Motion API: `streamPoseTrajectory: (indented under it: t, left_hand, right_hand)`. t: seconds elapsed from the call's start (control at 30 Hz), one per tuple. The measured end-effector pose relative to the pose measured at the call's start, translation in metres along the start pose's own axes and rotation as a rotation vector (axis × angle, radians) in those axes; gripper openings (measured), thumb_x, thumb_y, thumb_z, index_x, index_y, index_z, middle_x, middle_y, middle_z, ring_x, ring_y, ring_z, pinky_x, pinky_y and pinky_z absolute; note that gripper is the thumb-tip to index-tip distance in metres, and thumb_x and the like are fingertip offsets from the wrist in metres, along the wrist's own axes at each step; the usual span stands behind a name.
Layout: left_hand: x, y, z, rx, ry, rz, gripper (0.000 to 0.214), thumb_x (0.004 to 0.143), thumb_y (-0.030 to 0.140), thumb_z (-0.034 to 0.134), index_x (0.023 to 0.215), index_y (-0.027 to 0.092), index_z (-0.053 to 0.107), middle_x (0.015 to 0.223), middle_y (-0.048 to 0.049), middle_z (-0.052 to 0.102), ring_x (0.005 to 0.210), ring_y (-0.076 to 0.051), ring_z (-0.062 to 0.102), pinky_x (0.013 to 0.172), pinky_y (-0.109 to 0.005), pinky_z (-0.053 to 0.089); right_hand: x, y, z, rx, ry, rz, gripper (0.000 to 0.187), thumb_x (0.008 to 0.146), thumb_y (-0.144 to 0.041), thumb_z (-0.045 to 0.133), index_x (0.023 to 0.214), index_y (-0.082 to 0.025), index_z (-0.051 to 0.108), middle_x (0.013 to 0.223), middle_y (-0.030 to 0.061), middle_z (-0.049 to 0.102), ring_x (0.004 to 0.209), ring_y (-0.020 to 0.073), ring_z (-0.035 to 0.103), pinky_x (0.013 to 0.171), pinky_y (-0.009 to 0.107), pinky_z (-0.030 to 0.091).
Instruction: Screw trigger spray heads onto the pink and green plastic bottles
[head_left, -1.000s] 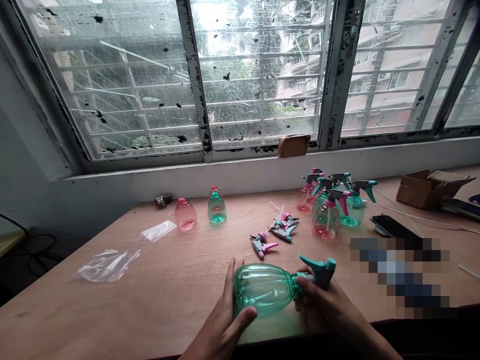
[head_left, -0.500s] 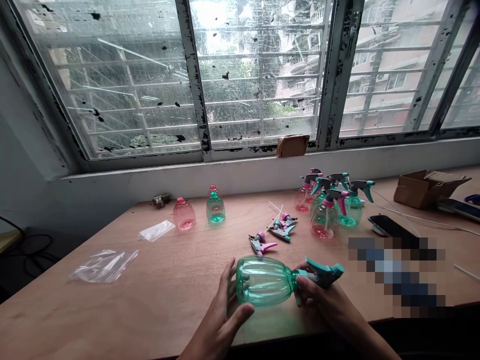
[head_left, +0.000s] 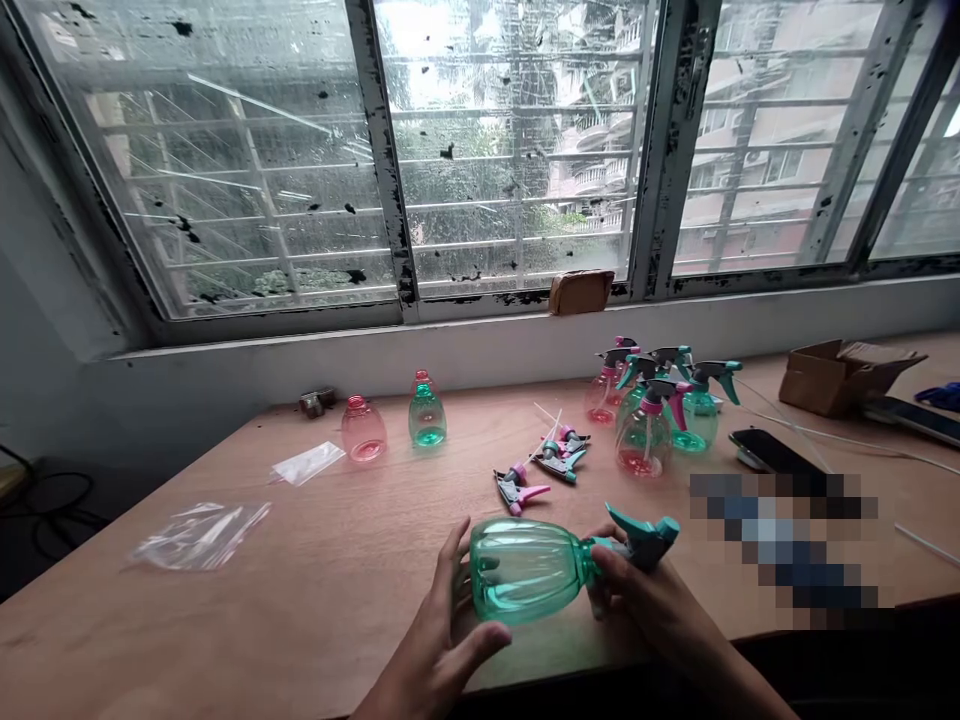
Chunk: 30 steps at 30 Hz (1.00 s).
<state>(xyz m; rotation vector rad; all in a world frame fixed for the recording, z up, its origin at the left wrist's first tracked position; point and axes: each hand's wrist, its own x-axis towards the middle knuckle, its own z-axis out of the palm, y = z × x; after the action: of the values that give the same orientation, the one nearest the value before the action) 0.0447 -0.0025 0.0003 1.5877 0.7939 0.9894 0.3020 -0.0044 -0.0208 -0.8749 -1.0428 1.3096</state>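
A clear green spray bottle (head_left: 525,570) lies sideways in the air above the table, held between both my hands. My left hand (head_left: 442,630) cups its base, fingers behind and thumb in front. At the neck, my right hand (head_left: 637,590) pinches the collar of the teal and grey trigger head (head_left: 645,535). Just beyond the bottle, several loose trigger heads lie on the table, among them a pink and grey one (head_left: 517,490) and a teal one (head_left: 559,460). Part of my right hand's fingers is hidden behind the neck.
Capless bottles, one pink (head_left: 364,430) and one green (head_left: 427,415), stand at the back left, with another pink one behind. Several finished-looking spray bottles (head_left: 643,440) cluster back right. A phone (head_left: 780,458), cardboard box (head_left: 844,380) and plastic bag (head_left: 202,535) also lie on the table (head_left: 300,610).
The bottle has tilted slightly, its base end a little lower and its trigger head a little higher. Both hands keep their hold. The view has shifted slightly.
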Motion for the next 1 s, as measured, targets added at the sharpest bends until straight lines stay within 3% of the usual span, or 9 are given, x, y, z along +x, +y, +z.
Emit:
streamPoseTrajectory:
  t: [0.1, 0.17, 0.3, 0.37, 0.5, 0.63, 0.73, 0.9, 1.0]
  left_hand:
    - [0.000, 0.006, -0.002, 0.112, 0.030, -0.042, 0.078, 0.090, 0.060, 0.056, 0.153, 0.024, 0.028, 0.159, -0.0131, 0.037, 0.146, -0.035, 0.034, 0.121, -0.053, 0.024]
    - [0.001, 0.010, -0.002, 0.161, 0.025, -0.056, 0.074, 0.090, 0.056, 0.060, 0.151, 0.025, 0.034, 0.160, -0.0104, 0.038, 0.149, -0.034, 0.028, 0.124, -0.051, 0.017]
    - [0.002, 0.009, 0.002, 0.014, -0.012, -0.036, 0.083, 0.086, 0.044, 0.072, 0.153, 0.039, 0.023, 0.162, -0.0037, 0.035, 0.145, -0.031, 0.038, 0.120, -0.046, 0.029]
    - [0.001, 0.006, 0.003, -0.023, -0.032, -0.019, 0.085, 0.085, 0.042, 0.073, 0.153, 0.043, 0.020, 0.162, -0.0025, 0.036, 0.143, -0.030, 0.041, 0.121, -0.047, 0.027]
    - [-0.001, 0.003, 0.001, -0.028, -0.008, -0.023, 0.097, 0.084, 0.052, 0.071, 0.156, 0.035, 0.009, 0.165, -0.0075, 0.028, 0.147, -0.032, 0.034, 0.121, -0.048, 0.025]
    - [-0.002, 0.008, -0.002, 0.119, 0.053, -0.091, 0.085, 0.086, 0.065, 0.056, 0.154, 0.022, 0.028, 0.164, -0.0113, 0.030, 0.151, -0.034, 0.021, 0.124, -0.053, 0.009]
    - [-0.002, 0.012, -0.002, 0.146, 0.035, -0.056, 0.084, 0.084, 0.064, 0.060, 0.153, 0.026, 0.032, 0.160, -0.0107, 0.037, 0.148, -0.036, 0.029, 0.123, -0.055, 0.018]
    - [0.000, 0.006, -0.001, 0.167, -0.044, -0.002, 0.074, 0.084, 0.048, 0.071, 0.149, 0.038, 0.036, 0.160, -0.0053, 0.036, 0.146, -0.036, 0.033, 0.117, -0.049, 0.035]
    - [-0.001, -0.002, -0.001, 0.339, -0.018, 0.056, 0.106, 0.074, 0.023, 0.084, 0.153, 0.044, 0.018, 0.165, -0.0031, 0.026, 0.151, -0.034, 0.022, 0.121, -0.052, 0.025]
  right_hand:
    - [-0.002, -0.003, 0.003, -0.007, -0.027, -0.015, 0.035, 0.079, -0.049, 0.077, 0.091, -0.018, 0.065, 0.054, -0.0022, 0.069, 0.048, 0.0152, 0.064, 0.044, 0.022, 0.040]
    - [-0.002, -0.004, 0.004, -0.012, -0.025, -0.020, 0.036, 0.078, -0.049, 0.077, 0.091, -0.018, 0.066, 0.054, -0.0021, 0.069, 0.048, 0.0154, 0.064, 0.044, 0.022, 0.041]
    - [0.000, -0.002, 0.002, -0.014, 0.008, -0.023, 0.034, 0.082, -0.051, 0.073, 0.089, -0.019, 0.063, 0.056, -0.0010, 0.072, 0.046, 0.0159, 0.065, 0.044, 0.023, 0.042]
    - [0.001, -0.001, 0.001, -0.012, 0.013, -0.014, 0.034, 0.083, -0.051, 0.072, 0.091, -0.019, 0.061, 0.056, -0.0008, 0.072, 0.047, 0.0161, 0.065, 0.045, 0.023, 0.041]
    - [-0.001, -0.001, 0.000, -0.026, -0.012, -0.014, 0.037, 0.081, -0.051, 0.073, 0.095, -0.018, 0.064, 0.058, -0.0005, 0.072, 0.049, 0.0155, 0.064, 0.046, 0.023, 0.041]
    - [-0.003, -0.003, 0.001, -0.043, -0.029, -0.009, 0.040, 0.079, -0.053, 0.074, 0.095, -0.018, 0.066, 0.054, 0.0001, 0.071, 0.049, 0.0165, 0.062, 0.047, 0.025, 0.043]
    - [-0.002, -0.001, 0.000, -0.036, -0.020, -0.007, 0.041, 0.077, -0.053, 0.077, 0.093, -0.018, 0.065, 0.053, 0.0002, 0.071, 0.048, 0.0172, 0.063, 0.045, 0.025, 0.041]
    - [0.001, 0.001, 0.000, 0.006, 0.003, 0.014, 0.037, 0.077, -0.050, 0.078, 0.086, -0.018, 0.063, 0.055, -0.0008, 0.071, 0.045, 0.0147, 0.063, 0.047, 0.024, 0.041]
    - [0.002, 0.000, 0.001, 0.020, 0.010, 0.053, 0.036, 0.077, -0.050, 0.078, 0.076, -0.019, 0.060, 0.050, -0.0018, 0.068, 0.039, 0.0124, 0.057, 0.042, 0.023, 0.038]
